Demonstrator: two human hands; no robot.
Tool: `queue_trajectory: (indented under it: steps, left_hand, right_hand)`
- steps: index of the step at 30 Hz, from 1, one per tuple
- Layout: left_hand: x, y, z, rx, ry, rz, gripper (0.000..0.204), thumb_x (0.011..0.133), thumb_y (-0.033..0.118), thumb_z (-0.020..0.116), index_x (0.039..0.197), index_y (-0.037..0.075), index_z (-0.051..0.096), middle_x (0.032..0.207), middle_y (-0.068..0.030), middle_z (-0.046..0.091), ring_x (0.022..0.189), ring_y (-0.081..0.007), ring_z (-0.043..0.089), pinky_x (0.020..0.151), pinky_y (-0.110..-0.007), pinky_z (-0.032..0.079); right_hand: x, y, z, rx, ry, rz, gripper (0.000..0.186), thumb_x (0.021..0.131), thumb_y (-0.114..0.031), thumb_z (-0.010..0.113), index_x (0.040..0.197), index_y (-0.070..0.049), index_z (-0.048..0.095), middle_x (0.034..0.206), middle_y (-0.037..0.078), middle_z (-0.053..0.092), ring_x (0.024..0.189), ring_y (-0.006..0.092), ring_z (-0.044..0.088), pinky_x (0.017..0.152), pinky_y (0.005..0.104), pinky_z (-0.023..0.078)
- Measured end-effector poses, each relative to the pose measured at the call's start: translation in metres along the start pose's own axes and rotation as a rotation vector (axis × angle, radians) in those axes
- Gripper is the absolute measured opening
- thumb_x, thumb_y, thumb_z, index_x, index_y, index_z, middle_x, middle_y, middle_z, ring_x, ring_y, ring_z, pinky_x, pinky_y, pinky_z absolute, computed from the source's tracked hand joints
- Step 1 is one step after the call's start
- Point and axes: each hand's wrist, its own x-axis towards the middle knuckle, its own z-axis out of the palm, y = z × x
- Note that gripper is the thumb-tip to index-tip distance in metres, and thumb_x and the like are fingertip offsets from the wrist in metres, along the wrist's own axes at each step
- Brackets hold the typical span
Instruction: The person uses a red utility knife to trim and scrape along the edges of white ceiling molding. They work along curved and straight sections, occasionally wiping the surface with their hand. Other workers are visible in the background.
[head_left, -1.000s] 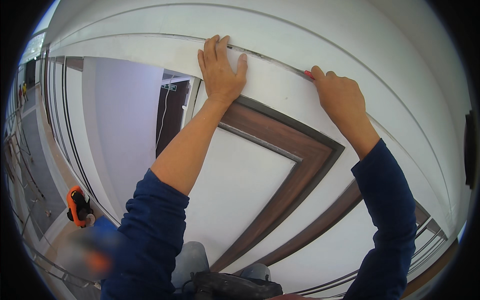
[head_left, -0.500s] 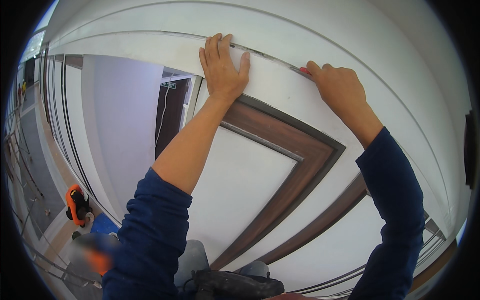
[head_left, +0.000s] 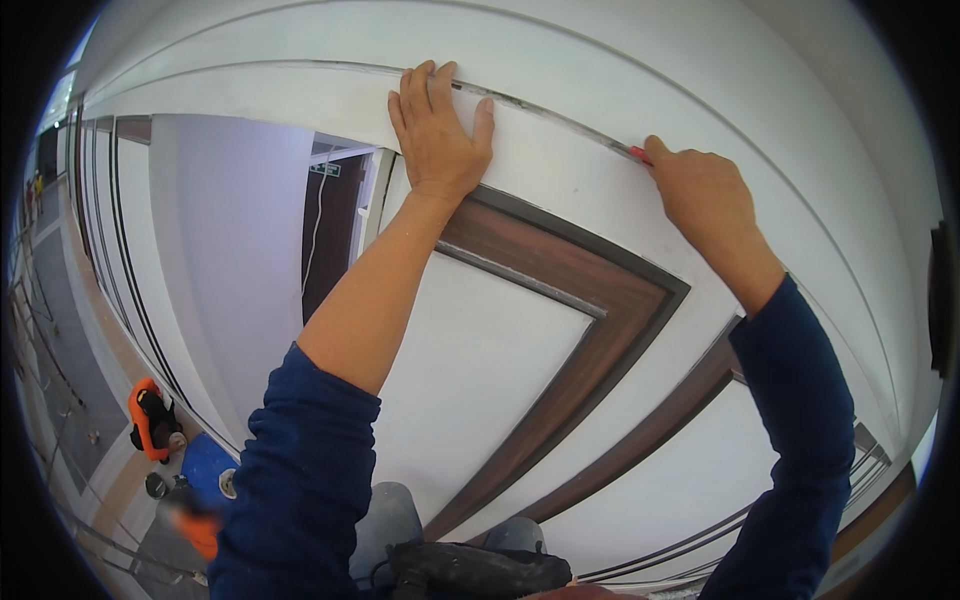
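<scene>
My left hand [head_left: 441,135] lies spread on a white wall panel [head_left: 560,175], its fingertips reaching over the seam [head_left: 520,103] along the panel's top. Farther right, my right hand [head_left: 705,195] is closed around a small red-handled tool [head_left: 640,154]. Its thin tip meets that same dark, rough seam. My fist hides most of the handle, so its exact kind does not show. Below the panel, a brown wooden door frame [head_left: 560,260] with a dark edge surrounds a white surface.
At the left is an opening with a dark door [head_left: 333,230] and a hanging white cable. Far below, a person in orange [head_left: 150,420] crouches near a blue sheet [head_left: 208,470]; another orange garment [head_left: 200,532] shows beside it. A black waist bag [head_left: 480,570] hangs at my front.
My right hand has slid to the right along the seam with the red-handled tool. My left hand stays flat on the panel; the view has shifted slightly.
</scene>
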Motion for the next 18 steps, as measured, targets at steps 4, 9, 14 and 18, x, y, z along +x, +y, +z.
queue_trajectory:
  steps: [4,9,14,18]
  left_hand:
    - [-0.001,0.001,0.003,0.009,0.004,-0.007,0.061,0.097,0.034,0.066,0.147,0.006,0.046,0.151,-0.0185,0.041,0.148,-0.0372,0.032,0.123,-0.06,0.019]
    - [0.0,0.001,0.0,0.013,-0.009,-0.009,0.061,0.097,0.034,0.066,0.148,0.006,0.046,0.152,-0.0185,0.041,0.148,-0.0367,0.033,0.124,-0.06,0.019]
    - [0.001,0.004,0.003,0.013,-0.017,-0.004,0.06,0.098,0.032,0.065,0.149,0.006,0.046,0.153,-0.0192,0.04,0.148,-0.0362,0.032,0.124,-0.06,0.017]
    - [0.0,0.003,-0.002,0.012,-0.022,-0.005,0.056,0.099,0.03,0.064,0.147,0.007,0.047,0.152,-0.0185,0.042,0.147,-0.0364,0.034,0.124,-0.059,0.017]
  right_hand:
    - [-0.007,0.019,-0.004,0.001,-0.078,0.002,0.017,0.102,-0.02,0.061,0.111,-0.006,0.064,0.073,0.013,0.071,0.069,0.0314,0.072,0.062,0.0442,0.056]
    - [-0.017,0.028,0.002,-0.031,-0.057,-0.003,0.017,0.102,-0.022,0.062,0.111,-0.007,0.065,0.072,0.012,0.07,0.069,0.031,0.072,0.061,0.0438,0.055]
    - [-0.027,0.035,0.003,-0.043,-0.067,0.026,0.022,0.104,-0.029,0.06,0.114,-0.01,0.063,0.079,0.014,0.072,0.073,0.0341,0.071,0.064,0.0444,0.054]
    - [-0.036,0.056,-0.021,0.263,-0.112,0.181,0.024,0.104,-0.033,0.059,0.113,-0.01,0.062,0.084,0.013,0.073,0.078,0.0352,0.07,0.068,0.0456,0.053]
